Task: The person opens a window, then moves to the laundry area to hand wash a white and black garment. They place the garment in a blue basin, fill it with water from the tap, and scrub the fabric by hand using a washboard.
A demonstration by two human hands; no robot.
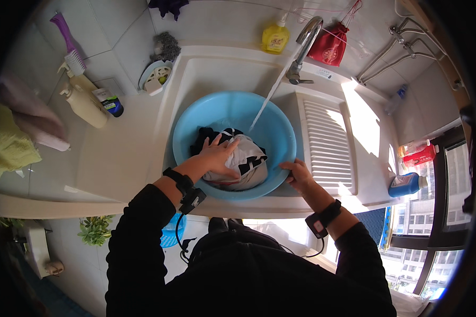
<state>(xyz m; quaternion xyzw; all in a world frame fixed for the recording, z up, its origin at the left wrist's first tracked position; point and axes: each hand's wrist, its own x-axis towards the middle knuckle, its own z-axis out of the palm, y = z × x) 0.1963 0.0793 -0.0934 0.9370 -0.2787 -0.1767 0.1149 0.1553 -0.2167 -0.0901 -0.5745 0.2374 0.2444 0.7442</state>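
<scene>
A light blue plastic basin (275, 119) stands in the white laundry sink (222, 71). In it lies a bundle of grey and black cloth (248, 152), which looks like clothing. My left hand (217, 156) rests on this cloth with its fingers spread. The basin's right rim is gripped by my right hand (299, 174), the thumb and fingers closed around it. From the chrome faucet (307, 37) a stream of water (270, 93) runs into the basin, behind the cloth. How deep the water is, I cannot tell.
A ribbed washboard (327, 142) is built in at the right. Pump bottles (85, 103), a soap dish (144, 75) and a purple brush (69, 43) are at the left. A yellow soap bottle (275, 37) stands behind the sink. A blue bottle (405, 185) is at the right edge.
</scene>
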